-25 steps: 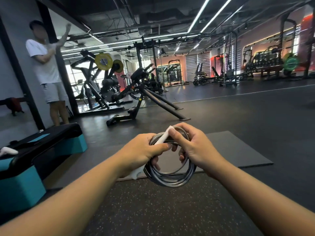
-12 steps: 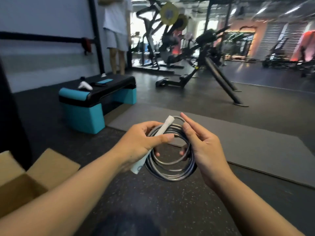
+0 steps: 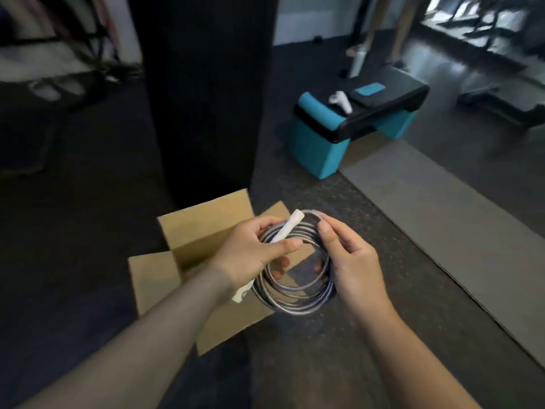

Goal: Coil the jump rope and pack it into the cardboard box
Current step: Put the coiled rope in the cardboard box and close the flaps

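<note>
Head view: the rope (image 3: 295,293) is wound into a round coil of several grey loops, held in the air between both hands, above the right-hand edge of the box (image 3: 188,231); the left hand (image 3: 250,255) grips the coil's left side together with a white handle (image 3: 287,228), thumb laid across the handle and fingers curled behind the loops; the handle runs diagonally, its upper end pointing up and right past the coil's top, its lower end showing below the left wrist; the right hand (image 3: 351,261) holds the coil's right side, thumb on the front near the top, fingertips curled through the coil from behind; the box stands open on the dark speckled floor (image 3: 309,364), flaps spread outward, its inside partly hidden by the left forearm; a black pillar (image 3: 206,98) rises just behind the box; a grey mat (image 3: 442,219) lies on the floor to the right, well apart from the box; a teal and black step (image 3: 354,116) stands at the mat's far end, with a small white object (image 3: 340,101) on its top; the background is blurred.
</note>
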`<state>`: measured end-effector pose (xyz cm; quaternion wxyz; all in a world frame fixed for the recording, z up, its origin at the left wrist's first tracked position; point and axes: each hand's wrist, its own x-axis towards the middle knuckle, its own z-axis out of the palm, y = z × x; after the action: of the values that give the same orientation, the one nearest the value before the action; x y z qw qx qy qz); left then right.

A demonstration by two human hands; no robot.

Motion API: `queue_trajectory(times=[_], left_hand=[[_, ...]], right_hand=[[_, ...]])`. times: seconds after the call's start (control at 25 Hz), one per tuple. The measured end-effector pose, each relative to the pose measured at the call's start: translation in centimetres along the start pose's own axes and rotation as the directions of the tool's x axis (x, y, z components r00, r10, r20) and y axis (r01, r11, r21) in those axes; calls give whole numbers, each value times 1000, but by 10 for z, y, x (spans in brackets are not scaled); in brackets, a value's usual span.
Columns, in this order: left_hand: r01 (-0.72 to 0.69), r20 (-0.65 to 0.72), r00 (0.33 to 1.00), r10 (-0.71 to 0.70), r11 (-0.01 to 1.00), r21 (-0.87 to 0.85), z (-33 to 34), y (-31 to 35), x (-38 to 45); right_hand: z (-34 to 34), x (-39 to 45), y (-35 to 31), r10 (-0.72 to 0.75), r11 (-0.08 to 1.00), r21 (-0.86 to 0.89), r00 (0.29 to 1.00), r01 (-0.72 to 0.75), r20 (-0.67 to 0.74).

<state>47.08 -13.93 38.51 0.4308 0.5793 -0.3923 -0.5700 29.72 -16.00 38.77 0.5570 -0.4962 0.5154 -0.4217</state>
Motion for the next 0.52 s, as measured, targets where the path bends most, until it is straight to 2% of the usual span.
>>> queue_trajectory(times=[0.24,0.52], left_hand=[[152,-119,979,-166,981,-118,-101,2,-3],[220,-258,926,-276,949,-226,-134,-39,31]], right_hand=[[107,34,-14,166,985,-82,971,-154,171],[144,86,30,300,951,-166,907,-260,295]])
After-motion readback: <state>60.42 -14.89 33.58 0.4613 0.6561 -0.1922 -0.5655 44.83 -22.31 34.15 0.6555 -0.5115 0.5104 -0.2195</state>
